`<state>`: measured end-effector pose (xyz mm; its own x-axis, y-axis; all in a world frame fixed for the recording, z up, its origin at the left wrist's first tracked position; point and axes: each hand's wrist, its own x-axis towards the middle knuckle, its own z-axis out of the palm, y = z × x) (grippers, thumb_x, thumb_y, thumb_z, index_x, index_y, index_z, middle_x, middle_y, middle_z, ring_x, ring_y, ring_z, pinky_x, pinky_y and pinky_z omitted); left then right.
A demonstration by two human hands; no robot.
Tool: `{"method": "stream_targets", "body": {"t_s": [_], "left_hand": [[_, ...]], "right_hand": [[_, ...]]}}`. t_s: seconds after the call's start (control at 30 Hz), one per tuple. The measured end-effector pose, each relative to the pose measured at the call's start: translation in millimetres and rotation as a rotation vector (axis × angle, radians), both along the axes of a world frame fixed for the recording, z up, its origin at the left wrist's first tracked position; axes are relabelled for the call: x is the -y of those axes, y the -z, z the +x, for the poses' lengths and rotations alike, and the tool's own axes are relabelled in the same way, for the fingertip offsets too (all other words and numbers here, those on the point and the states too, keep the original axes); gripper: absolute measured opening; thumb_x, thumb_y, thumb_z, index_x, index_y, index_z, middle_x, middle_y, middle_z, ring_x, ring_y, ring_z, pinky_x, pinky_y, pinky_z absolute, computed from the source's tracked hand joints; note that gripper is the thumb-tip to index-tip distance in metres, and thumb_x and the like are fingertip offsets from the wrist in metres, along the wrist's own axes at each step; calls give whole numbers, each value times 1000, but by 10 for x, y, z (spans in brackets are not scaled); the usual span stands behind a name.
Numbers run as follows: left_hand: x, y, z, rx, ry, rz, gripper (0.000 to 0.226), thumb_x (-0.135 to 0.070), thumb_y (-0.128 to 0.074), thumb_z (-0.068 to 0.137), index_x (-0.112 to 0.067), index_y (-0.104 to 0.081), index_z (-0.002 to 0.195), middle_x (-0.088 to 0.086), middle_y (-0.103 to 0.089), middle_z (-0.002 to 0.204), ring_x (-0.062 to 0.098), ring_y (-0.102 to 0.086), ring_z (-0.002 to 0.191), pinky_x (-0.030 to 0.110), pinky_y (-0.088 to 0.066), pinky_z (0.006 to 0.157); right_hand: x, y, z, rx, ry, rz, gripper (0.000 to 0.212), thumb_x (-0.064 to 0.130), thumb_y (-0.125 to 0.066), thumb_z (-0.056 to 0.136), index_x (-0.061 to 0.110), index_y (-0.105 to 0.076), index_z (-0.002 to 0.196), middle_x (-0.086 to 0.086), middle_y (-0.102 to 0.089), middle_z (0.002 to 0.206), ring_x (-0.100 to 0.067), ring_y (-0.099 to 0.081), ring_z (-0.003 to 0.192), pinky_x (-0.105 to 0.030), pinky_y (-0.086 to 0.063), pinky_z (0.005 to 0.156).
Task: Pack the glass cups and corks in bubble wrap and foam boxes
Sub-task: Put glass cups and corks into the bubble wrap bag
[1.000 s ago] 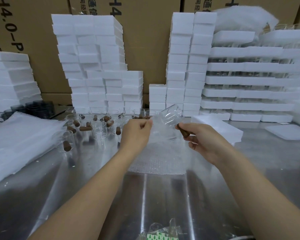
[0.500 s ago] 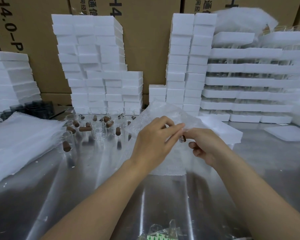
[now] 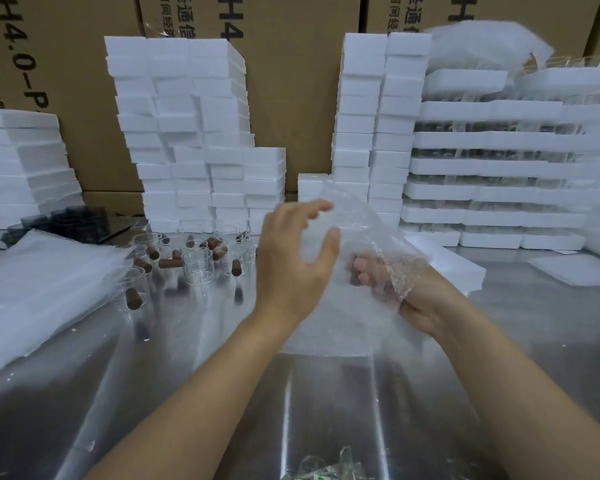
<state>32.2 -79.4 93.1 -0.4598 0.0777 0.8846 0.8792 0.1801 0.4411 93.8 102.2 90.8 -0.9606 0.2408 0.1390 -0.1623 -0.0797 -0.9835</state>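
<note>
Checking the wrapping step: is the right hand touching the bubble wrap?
Touching. The head view shows the bubble wrap draped over the right hand, its curled fingers showing through it as they grip.

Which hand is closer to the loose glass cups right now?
Left. The left hand hovers just right of the glass cups; the right hand is farther right, gripping the bubble wrap.

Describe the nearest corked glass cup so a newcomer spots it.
On the steel table, find the clear cups left of the left hand. The glass cup stands at their near edge, beside the white sheet pile. It alone is closest to the camera, one brown cork inside.
</note>
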Motion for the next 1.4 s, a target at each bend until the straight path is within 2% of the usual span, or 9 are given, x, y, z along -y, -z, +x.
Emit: {"method": "stream_targets", "body": {"t_s": [0.27, 0.5, 0.6, 0.8, 1.03, 1.13, 1.2, 1.3, 1.4], "left_hand": [[326, -108, -345, 762, 500, -15, 79, -53, -80, 76, -45, -52, 150, -14, -54, 152, 2, -54, 135, 20, -41, 89], [235, 4, -385, 832, 661, -62, 82, -53, -95, 64, -46, -63, 140, -4, -58, 156, 21, -55, 144, 47, -47, 116], [184, 29, -345, 820, 677, -63, 83, -53, -97, 62, -46, -64, 138, -4, -65, 148, 18, -60, 139, 45, -52, 111], [10, 89, -175, 871, 758, 74, 139, -67, -101, 42, -27, -42, 162, -1, -51, 162, 25, -48, 150, 57, -31, 128], [-152, 174, -40, 933, 873, 130, 113, -71, -99, 42, -33, -63, 142, -14, -73, 136, 7, -64, 130, 45, -38, 119], [-93, 123, -104, 942, 862, 112, 115, -70, -96, 52, -27, -56, 152, 0, -63, 151, 24, -55, 144, 57, -31, 126], [-27, 67, -161, 947, 848, 112, 106, -68, -90, 64, -29, -52, 155, 0, -56, 158, 24, -49, 148, 58, -26, 129], [94, 43, -251, 956, 852, 146, 81, -60, -79, 83, -32, -54, 154, -7, -62, 152, 19, -54, 143, 51, -32, 128], [171, 30, -316, 992, 870, 181, 76, -54, -83, 83, -29, -60, 151, -6, -69, 145, 20, -60, 139, 48, -38, 125]], "right_hand": [[22, 39, 44, 39, -32, 164, 15, 11, -63, 101, 10, -77, 107, -8, -81, 108, -17, -75, 88, -26, -57, 75], [57, 47, 13, 56, -88, 143, 20, 18, -72, 97, 11, -76, 116, -2, -80, 99, -12, -76, 81, -22, -58, 65], [87, 50, -14, 103, -96, 194, 20, 21, -68, 101, 15, -74, 119, 3, -81, 104, -12, -78, 87, -21, -58, 66], [154, 41, -23, 85, -170, 161, 27, 21, -62, 104, 12, -71, 128, 2, -78, 117, -15, -76, 101, -20, -57, 69], [152, 147, -60, 43, -149, 121, 31, 21, -52, 110, 11, -67, 135, -5, -73, 132, -20, -67, 125, -31, -53, 96], [112, 123, -36, 52, -119, 230, 34, 4, -52, 107, 12, -65, 138, 0, -71, 134, -11, -65, 127, -31, -47, 106], [94, 117, -54, 51, -64, 283, 33, 1, -56, 105, 12, -67, 134, 2, -71, 132, -5, -65, 123, -27, -50, 105], [88, 144, -89, 45, -64, 102, 23, 3, -59, 103, 5, -68, 124, -2, -74, 115, -12, -70, 117, -18, -59, 77], [59, 177, -88, 17, -91, 5, 32, 5, -59, 102, 1, -65, 133, -6, -73, 127, -21, -68, 123, -26, -60, 87]]}}
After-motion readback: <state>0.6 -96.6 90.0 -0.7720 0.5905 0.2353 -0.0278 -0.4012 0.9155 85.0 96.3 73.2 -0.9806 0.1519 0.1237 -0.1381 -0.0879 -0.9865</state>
